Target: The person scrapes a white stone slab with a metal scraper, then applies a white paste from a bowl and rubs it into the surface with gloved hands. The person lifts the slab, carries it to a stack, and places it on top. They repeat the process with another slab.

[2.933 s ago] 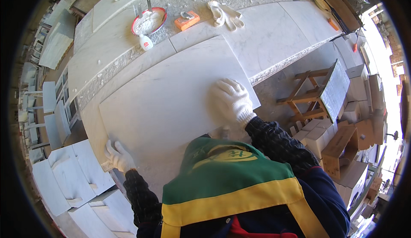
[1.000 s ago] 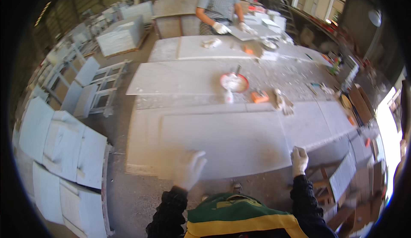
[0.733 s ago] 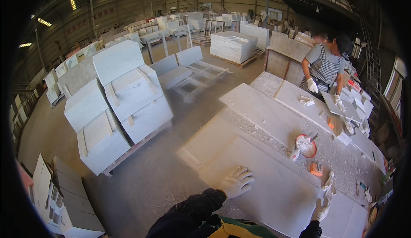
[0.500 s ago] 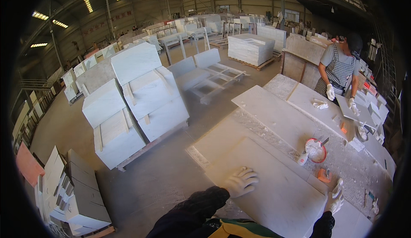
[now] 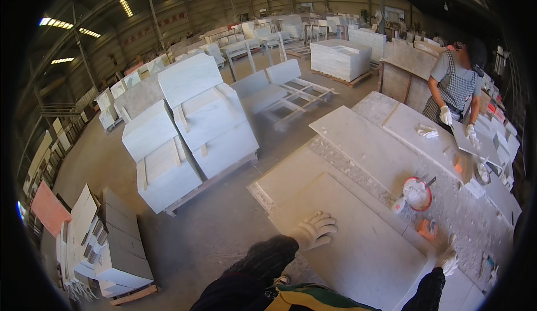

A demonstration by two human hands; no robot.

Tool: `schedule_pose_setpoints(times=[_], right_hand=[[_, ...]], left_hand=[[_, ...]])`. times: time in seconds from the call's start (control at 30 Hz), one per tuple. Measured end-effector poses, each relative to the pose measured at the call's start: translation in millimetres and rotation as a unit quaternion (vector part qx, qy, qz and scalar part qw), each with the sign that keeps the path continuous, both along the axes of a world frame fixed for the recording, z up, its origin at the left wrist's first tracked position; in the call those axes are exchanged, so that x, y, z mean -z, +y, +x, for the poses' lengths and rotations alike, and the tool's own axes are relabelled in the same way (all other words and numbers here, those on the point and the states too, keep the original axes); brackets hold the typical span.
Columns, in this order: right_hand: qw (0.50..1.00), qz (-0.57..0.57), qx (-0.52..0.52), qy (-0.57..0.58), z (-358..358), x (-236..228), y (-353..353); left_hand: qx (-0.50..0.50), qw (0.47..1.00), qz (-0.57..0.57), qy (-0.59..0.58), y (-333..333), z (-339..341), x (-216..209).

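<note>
A large pale stone slab (image 5: 363,238) lies in front of me on the work surface, over another slab (image 5: 299,171). My left hand (image 5: 316,231), in a white glove, rests on its left part with the fingers spread and stretched out. At the slab's right edge is my right hand (image 5: 447,259), gloved as well; its fingers are blurred and partly hidden, so their grip is unclear. Beyond the slab stand a red-rimmed bowl of white paste (image 5: 417,194) with a blade tool in it, a white bottle (image 5: 399,205) and an orange tool (image 5: 428,228).
Another slab (image 5: 363,143) lies farther back on the dusty table. At the far right a co-worker (image 5: 456,87) in a checked apron handles a smaller slab (image 5: 475,143). Stacked white stone blocks (image 5: 218,132) stand on a pallet to the left, and cut slabs (image 5: 120,244) lean at lower left.
My view has shifted slightly, so the surroundings sit farther right. My left hand stays flat on the slab. My right hand's fingers, spread before, now look closer together at the edge.
</note>
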State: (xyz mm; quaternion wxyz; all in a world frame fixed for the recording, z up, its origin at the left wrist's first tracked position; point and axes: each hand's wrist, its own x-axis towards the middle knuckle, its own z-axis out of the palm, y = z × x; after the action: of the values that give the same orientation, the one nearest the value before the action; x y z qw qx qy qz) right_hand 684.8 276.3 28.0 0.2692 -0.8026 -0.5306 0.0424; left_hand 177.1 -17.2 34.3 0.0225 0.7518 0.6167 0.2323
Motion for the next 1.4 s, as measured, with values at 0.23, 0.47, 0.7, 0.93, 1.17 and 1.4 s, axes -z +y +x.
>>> schedule_pose_setpoints(times=[0.23,0.47,0.7,0.93,1.17,1.4], right_hand=[[0.967,0.183,-0.043,0.174,55,-40,-45],[0.952,0.227,-0.198,-0.06,-10,-69,-200],[0.92,0.013,-0.382,-0.092,-87,-44,-303],[0.928,0.009,-0.372,-0.034,-102,-44,-321],[0.942,-0.026,-0.321,-0.092,-118,-39,-276],[0.969,-0.056,-0.227,-0.078,-109,-14,-181]], left_hand=[[0.022,0.999,0.011,-0.022,0,0,-10],[0.004,1.0,-0.006,-0.022,-1,-2,-14],[0.014,0.999,0.01,0.027,2,1,-7],[0.019,0.999,-0.028,0.025,5,1,-7],[0.006,0.999,-0.035,0.012,4,1,-3],[0.018,1.0,0.006,0.017,7,1,-9]])
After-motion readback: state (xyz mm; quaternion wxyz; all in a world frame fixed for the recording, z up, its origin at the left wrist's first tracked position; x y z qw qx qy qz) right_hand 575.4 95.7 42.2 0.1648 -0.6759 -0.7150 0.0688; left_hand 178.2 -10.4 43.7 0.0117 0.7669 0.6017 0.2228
